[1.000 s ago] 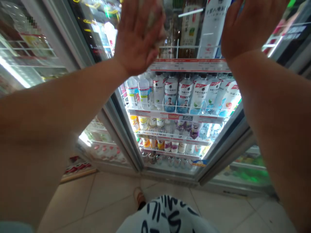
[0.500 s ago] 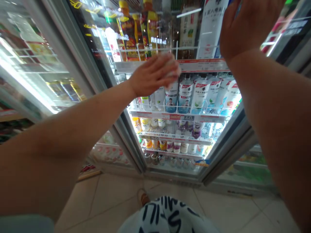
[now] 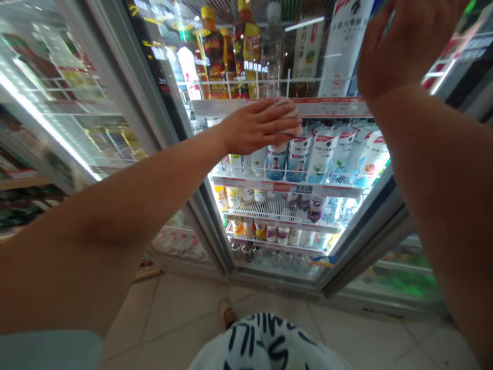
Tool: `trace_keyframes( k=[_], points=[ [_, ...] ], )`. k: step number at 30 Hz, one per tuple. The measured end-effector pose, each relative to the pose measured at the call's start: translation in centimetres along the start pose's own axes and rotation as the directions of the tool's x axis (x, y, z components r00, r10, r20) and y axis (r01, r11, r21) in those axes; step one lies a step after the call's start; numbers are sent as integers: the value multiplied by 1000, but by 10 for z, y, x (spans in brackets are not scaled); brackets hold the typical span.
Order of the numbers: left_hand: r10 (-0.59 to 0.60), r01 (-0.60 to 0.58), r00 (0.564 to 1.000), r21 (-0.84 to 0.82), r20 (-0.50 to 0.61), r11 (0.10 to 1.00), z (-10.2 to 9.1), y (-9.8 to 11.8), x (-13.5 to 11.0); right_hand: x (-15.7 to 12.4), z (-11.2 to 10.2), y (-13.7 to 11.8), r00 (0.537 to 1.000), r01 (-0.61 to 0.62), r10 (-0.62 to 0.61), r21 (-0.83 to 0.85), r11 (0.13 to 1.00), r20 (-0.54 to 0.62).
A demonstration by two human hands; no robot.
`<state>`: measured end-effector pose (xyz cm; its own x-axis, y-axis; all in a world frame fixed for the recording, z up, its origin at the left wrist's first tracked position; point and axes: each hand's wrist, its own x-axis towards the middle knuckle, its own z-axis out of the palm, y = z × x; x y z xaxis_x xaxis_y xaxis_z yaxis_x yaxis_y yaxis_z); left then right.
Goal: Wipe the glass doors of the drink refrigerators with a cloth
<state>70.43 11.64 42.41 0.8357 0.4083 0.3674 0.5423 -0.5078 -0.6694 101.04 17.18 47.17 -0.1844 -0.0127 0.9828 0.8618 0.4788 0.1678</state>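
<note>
My left hand (image 3: 262, 126) reaches into the open cooler, palm down. Its fingers are closed over the top of a white bottle (image 3: 276, 160) in the row on the second shelf (image 3: 285, 186). My right hand (image 3: 404, 49) is raised at the top shelf (image 3: 327, 107), next to a tall white bottle (image 3: 342, 46). The thumb points up and the fingertips run past the frame's top edge, so whether it holds anything stays hidden.
The cooler's lower shelves (image 3: 277, 209) hold small bottles and cans. Orange-capped tea bottles (image 3: 246, 51) stand top left. Closed glass doors (image 3: 96, 103) flank the cooler on the left, and a door frame (image 3: 370, 241) on the right. My foot (image 3: 227, 313) stands on the tiled floor (image 3: 173, 318).
My left hand came down from the top shelf to the second-shelf bottle row, then slid a little right. My right hand stayed up at the top shelf.
</note>
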Motion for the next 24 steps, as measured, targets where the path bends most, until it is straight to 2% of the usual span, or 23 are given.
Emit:
trace_keyframes(
  k=[1, 2, 3, 4, 6, 7, 8, 9, 11, 12, 13, 14, 15, 16, 17, 18, 19, 20, 21, 22, 24],
  points=[
    [32, -32, 999, -7, 20, 999, -4, -3, -1, 0, 1, 2, 1000, 24, -24, -6, 1000, 9],
    [-9, 9, 1000, 14, -21, 1000, -9, -8, -2, 0, 1, 3, 999, 42, -41, -21, 999, 19],
    [-109, 116, 987, 51, -118, 992, -13, -15, -2, 0, 2, 5, 999, 45, -44, -40, 998, 26],
    [-234, 260, 941, 79, -243, 962, -15, -21, -3, 0, 3, 6, 999, 38, -36, -59, 998, 34],
    [-439, 525, 779, 81, -448, 848, -15, -23, -5, 0, 4, 7, 999, 15, -13, -63, 998, 38],
    [-497, 599, 717, 68, -488, 798, -11, -18, -6, 0, 4, 8, 1000, 3, -2, -53, 999, 28],
    [-522, 622, 703, 63, -483, 780, -6, -10, -7, 0, 4, 9, 1000, 2, -1, -38, 999, 32],
    [-513, 595, 743, 72, -431, 801, 0, -2, -8, 0, 4, 9, 999, 15, -14, -19, 1000, 46],
    [-359, 388, 905, 99, -230, 916, 8, 11, -10, 0, 4, 10, 999, 31, -30, -2, 1000, 42],
    [-258, 272, 957, 99, -130, 957, 9, 13, -11, 0, 4, 10, 998, 38, -38, -3, 999, 40],
    [-184, 191, 980, 98, -73, 977, 8, 10, -11, -1, 3, 9, 999, 41, -40, -9, 999, 34],
    [-154, 159, 987, 103, -54, 982, 4, 5, -11, -1, 3, 8, 999, 43, -42, -16, 999, 34],
    [-173, 183, 981, 116, -90, 976, -1, -2, -11, -1, 2, 7, 999, 33, -32, -26, 999, 28],
    [-230, 254, 957, 130, -177, 958, -6, -9, -11, -1, 1, 6, 999, 23, -21, -35, 999, 35],
    [-305, 351, 910, 130, -283, 927, -11, -14, -11, -1, 0, 4, 999, 10, -8, -41, 999, 46],
    [-383, 455, 841, 115, -382, 883, -14, -16, -11, -1, -1, 3, 999, -5, 7, -38, 999, 53],
    [-449, 539, 775, 95, -445, 837, -14, -14, -11, -1, -1, 3, 998, -13, 14, -25, 1000, 55],
    [-489, 585, 740, 81, -462, 807, -12, -9, -11, -1, -1, 2, 999, -14, 14, -8, 1000, 50],
    [-499, 583, 751, 80, -433, 808, -8, -3, -12, -1, 0, 3, 999, -12, 11, 6, 1000, 31],
    [-470, 528, 811, 90, -349, 844, -4, 5, -12, -1, 1, 3, 1000, 3, -3, 14, 1000, 19],
    [-307, 319, 944, 85, -124, 944, 3, 16, -11, 0, 3, 5, 1000, 23, -23, -6, 1000, 10]
  ],
)
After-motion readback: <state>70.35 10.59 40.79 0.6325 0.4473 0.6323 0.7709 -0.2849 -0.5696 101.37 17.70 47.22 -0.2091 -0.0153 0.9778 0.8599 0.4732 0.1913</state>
